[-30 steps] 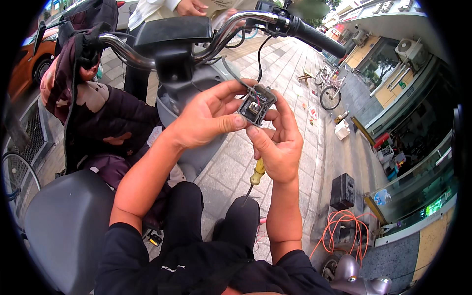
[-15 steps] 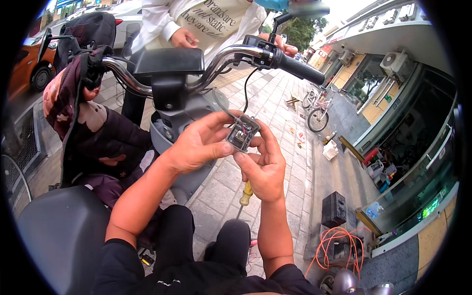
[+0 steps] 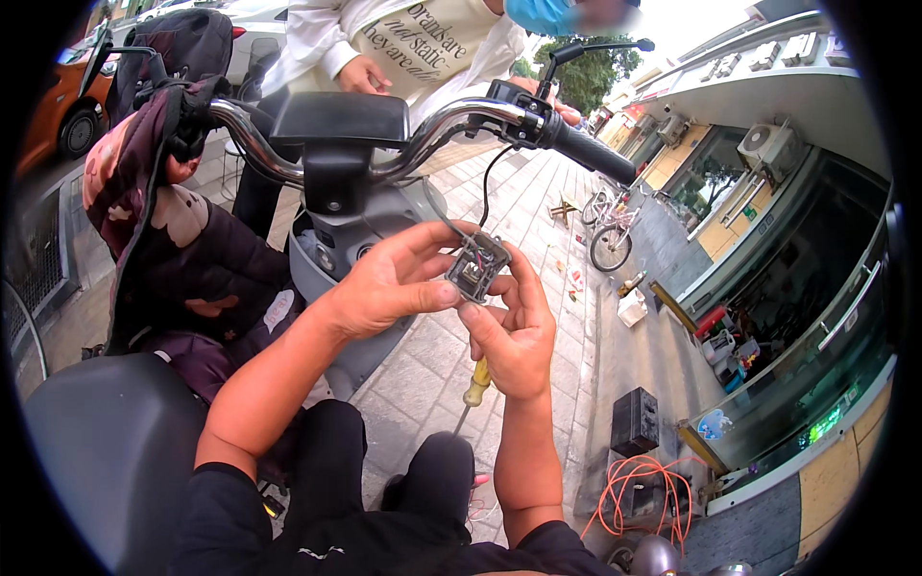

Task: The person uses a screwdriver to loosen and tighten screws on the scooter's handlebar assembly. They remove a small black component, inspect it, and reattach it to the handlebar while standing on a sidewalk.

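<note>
Between the fingertips of both hands is a small dark switch housing [image 3: 477, 273], its open side facing me, with wires and a metal contact showing inside. My left hand [image 3: 392, 280] pinches its left edge with thumb and fingers. My right hand [image 3: 517, 336] grips the right and lower edge. A screwdriver [image 3: 477, 382] with a yellowish handle hangs from the right hand too, its shaft pointing down toward my knee; the fingers around it are partly hidden. A black cable [image 3: 486, 187] drops from the chrome handlebar [image 3: 451, 115] toward the housing.
The grey scooter's front [image 3: 370, 206] stands ahead, with a quilted cover [image 3: 192, 259] at left and its seat [image 3: 110, 451] lower left. Another person [image 3: 403, 53] stands beyond the handlebar. At right are a black battery-like box [image 3: 635, 420], orange cable [image 3: 639, 490] and a bicycle [image 3: 612, 245].
The view has shifted slightly. Both hands keep their hold on the switch housing, which looks tilted a little differently. The screwdriver stays in the right hand.
</note>
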The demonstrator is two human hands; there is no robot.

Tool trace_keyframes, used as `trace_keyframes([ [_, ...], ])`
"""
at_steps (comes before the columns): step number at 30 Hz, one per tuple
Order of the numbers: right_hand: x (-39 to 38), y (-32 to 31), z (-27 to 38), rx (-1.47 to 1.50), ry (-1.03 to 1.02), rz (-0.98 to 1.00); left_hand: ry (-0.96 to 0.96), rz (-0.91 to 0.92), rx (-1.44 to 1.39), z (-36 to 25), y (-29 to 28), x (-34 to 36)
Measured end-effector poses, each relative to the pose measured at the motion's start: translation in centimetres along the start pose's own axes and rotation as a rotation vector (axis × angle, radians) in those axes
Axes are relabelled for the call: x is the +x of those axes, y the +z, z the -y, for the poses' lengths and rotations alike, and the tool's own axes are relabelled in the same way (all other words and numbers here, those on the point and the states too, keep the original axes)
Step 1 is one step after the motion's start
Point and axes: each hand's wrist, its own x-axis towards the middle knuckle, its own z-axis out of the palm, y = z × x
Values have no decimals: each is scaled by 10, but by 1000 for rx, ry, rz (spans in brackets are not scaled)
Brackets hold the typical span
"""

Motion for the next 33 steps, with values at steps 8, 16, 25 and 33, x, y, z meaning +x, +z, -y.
trace_keyframes([
  [8, -1, -1, 3, 8, 27, 11, -23, 0, 4, -1, 0, 1],
  [16, -2, -7, 3, -27, 74, 36, -78, -57, 54, -1, 5, -4],
  [25, -7, -24, -6, -40, 91, 29, -102, -53, 111, 11, 3, -10],
  [33, 3, -38, -4, 52, 88, 3, -18, -224, 1072, 12, 25, -12],
])
